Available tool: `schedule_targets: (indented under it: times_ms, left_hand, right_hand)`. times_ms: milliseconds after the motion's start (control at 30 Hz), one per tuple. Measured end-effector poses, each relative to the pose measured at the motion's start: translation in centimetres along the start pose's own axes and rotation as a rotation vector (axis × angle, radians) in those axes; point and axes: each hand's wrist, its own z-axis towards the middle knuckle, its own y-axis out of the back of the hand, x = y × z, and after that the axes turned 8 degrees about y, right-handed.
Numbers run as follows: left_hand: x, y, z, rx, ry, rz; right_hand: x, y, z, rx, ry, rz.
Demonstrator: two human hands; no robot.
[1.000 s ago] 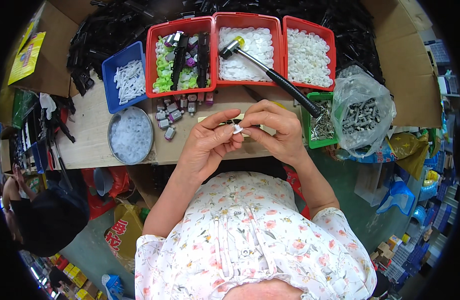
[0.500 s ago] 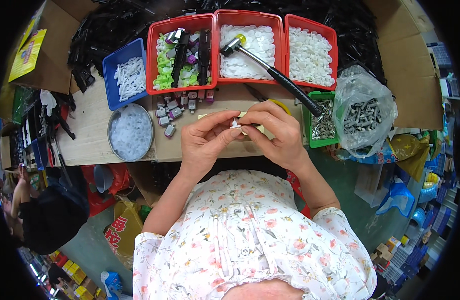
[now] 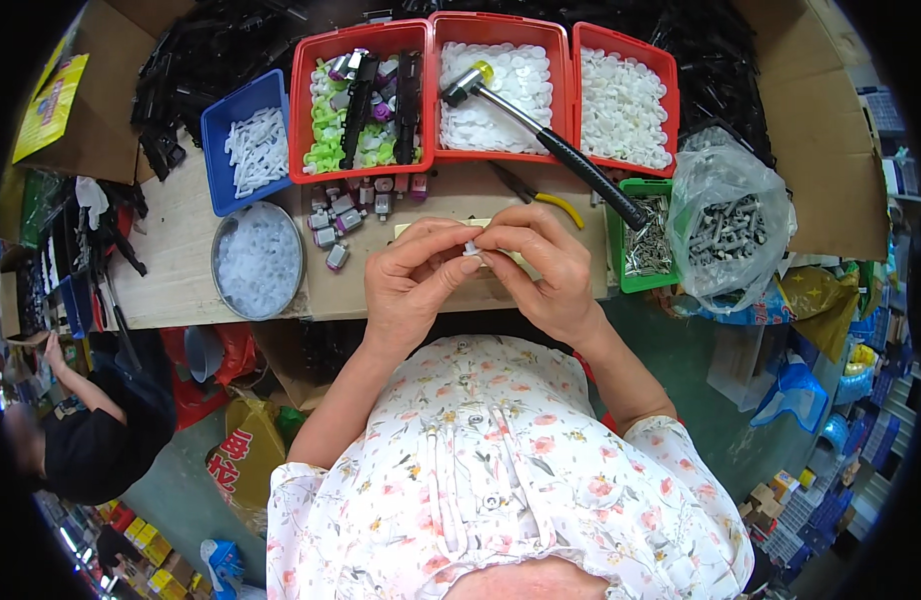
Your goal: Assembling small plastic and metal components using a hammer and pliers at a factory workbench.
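Note:
Above the near edge of the workbench, my left hand and my right hand meet at the fingertips. Between them is a small white plastic part, mostly covered by fingers. My left thumb and index finger pinch it from the left. The right thumb and fingers press in from the other side; whether they grip another small piece is hidden. Directly behind the hands lies a pale yellow block, partly covered by them. Pliers with a yellow handle lie just beyond my right hand.
Small motors lie loose left of my hands, beside a round tin of translucent pieces. Behind stand a blue bin and red bins, with a hammer across two. At right are a green tray and a bag of metal parts.
My right hand has shifted slightly, uncovering more of the pliers. The fingertips now cover more of the white part. At the left, a co-worker's arm and body have moved.

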Motion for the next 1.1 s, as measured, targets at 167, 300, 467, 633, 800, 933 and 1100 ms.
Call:
schedule_targets:
  times_ms: [167, 300, 467, 633, 800, 933, 1100]
  left_hand:
    - [-0.6, -0.2, -0.4, -0.063, 0.01, 0.047]
    - [-0.5, 0.7, -0.7, -0.058, -0.091, 0.378]
    - [-0.3, 0.8, -0.8, -0.061, -0.103, 0.431]
    - [-0.2, 0.8, -1.0, -0.124, -0.149, 0.586]
    - [0.1, 1.4, -1.1, -0.215, -0.404, 0.946]
    - [1.1, 2.0, -1.2, -0.176, -0.575, 1.085]
    - [2.6, 2.2, -1.6, -0.172, -0.617, 1.197]
  right_hand:
    - [-0.2, -0.4, -0.7, 0.043, 0.033, -0.094]
    - [0.2, -0.8, -1.5, 0.054, -0.026, -0.082]
    - [0.1, -1.1, -1.7, 0.023, -0.033, -0.016]
    - [-0.3, -1.0, -1.9, 0.055, -0.018, -0.06]
    - [-1.3, -1.2, -2.0, 0.095, -0.015, -0.172]
    - [-1.9, -1.6, -2.0, 0.103, -0.029, -0.19]
    - [-2.1, -1.6, -1.9, 0.124, -0.034, -0.193]
